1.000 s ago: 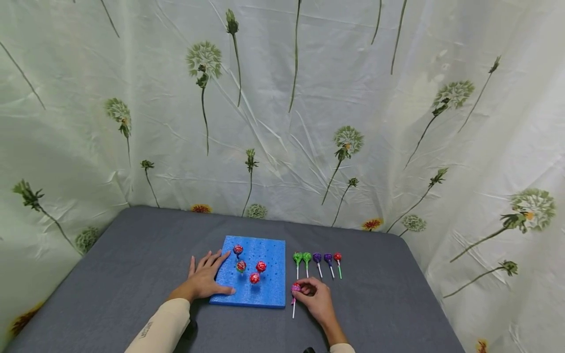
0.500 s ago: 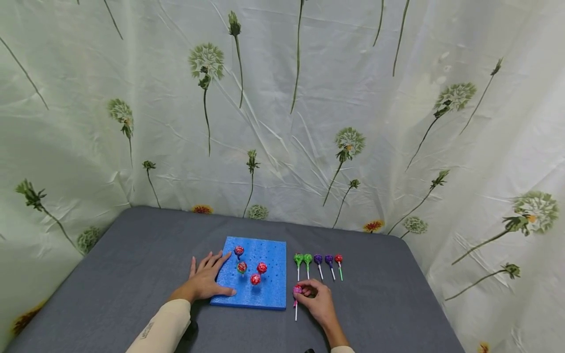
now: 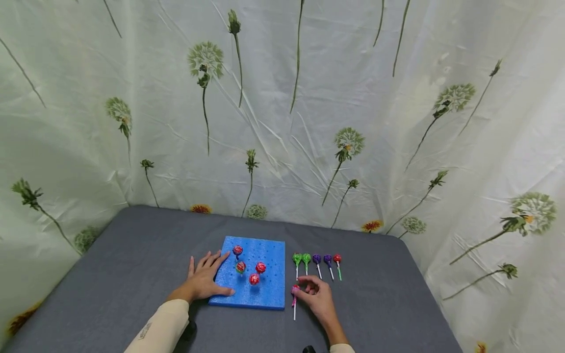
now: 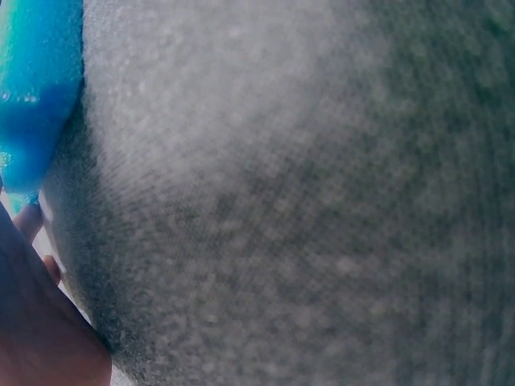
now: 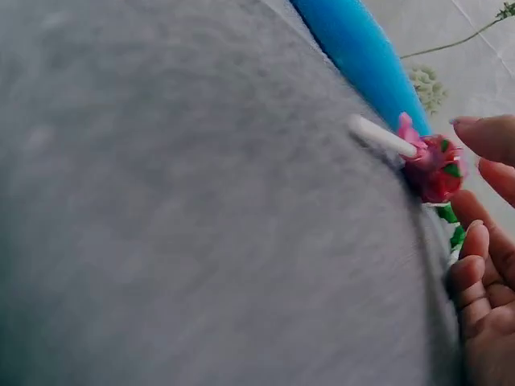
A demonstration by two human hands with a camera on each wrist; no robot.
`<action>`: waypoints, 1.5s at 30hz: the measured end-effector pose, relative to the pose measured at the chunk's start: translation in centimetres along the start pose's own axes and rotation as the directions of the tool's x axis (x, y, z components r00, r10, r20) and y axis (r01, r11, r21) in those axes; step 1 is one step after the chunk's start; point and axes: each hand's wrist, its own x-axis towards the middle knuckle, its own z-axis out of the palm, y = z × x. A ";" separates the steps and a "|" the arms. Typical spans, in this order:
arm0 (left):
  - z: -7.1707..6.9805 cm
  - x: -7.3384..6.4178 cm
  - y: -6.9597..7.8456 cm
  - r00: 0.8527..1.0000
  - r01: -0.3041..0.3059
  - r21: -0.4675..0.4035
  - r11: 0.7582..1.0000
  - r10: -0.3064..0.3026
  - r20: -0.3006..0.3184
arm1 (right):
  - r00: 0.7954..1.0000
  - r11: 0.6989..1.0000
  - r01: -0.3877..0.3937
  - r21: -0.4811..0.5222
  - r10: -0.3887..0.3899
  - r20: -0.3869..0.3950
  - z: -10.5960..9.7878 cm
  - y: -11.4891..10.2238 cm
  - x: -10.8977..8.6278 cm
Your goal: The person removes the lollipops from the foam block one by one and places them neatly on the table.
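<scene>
My left hand point(image 3: 204, 281) lies with fingers spread on the left edge of a blue foam board point(image 3: 271, 294). The left wrist view shows part of this hand at the board's edge. Several red-wrapped lollipops, among them one at the front point(image 3: 254, 279), stand upright in the board. Just right of the board, a pink lollipop point(image 3: 294, 303) lies on the table, its white stick toward me. My right hand point(image 3: 320, 299) is at its head, thumb and fingers parted around it. In the right wrist view, a gap shows between the thumb and the pink lollipop point(image 5: 434, 167).
Behind my right hand lies a row of lollipops: two green ones point(image 3: 306, 259), two purple ones point(image 3: 327, 260) and a red one point(image 3: 337, 258) with a green stick. Small holes dot the board. A grey cloth point(image 3: 379, 294) covers the table; a flowered curtain point(image 3: 282, 122) hangs behind.
The thumb and index finger of my right hand have parted at the pink lollipop's head, the index lifting slightly. My left hand stays on the board.
</scene>
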 end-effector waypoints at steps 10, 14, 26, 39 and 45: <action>-0.2 -0.1 -0.1 1.000 0.000 0.027 1.000 0.001 -0.017 | 0.994 0.999 0.024 0.040 -0.028 0.107 1.3 -3.9 1.2; 0.1 0.1 -0.3 1.000 -0.013 0.024 1.000 0.013 -0.019 | 0.978 0.994 0.076 0.075 -0.089 0.189 2.6 -5.3 1.5; 0.0 0.0 0.1 1.000 -0.006 0.019 1.000 0.006 -0.007 | 0.961 0.997 0.075 0.004 -0.074 0.266 6.2 -4.2 4.0; -0.3 -0.1 -0.4 1.000 0.007 0.024 1.000 -0.007 -0.010 | 0.969 0.988 0.140 -0.063 -0.124 0.213 7.3 -3.2 4.6; 0.0 0.0 0.1 1.000 0.012 0.025 1.000 -0.012 0.005 | 0.964 0.977 0.188 -0.103 -0.164 0.209 6.5 -3.0 4.3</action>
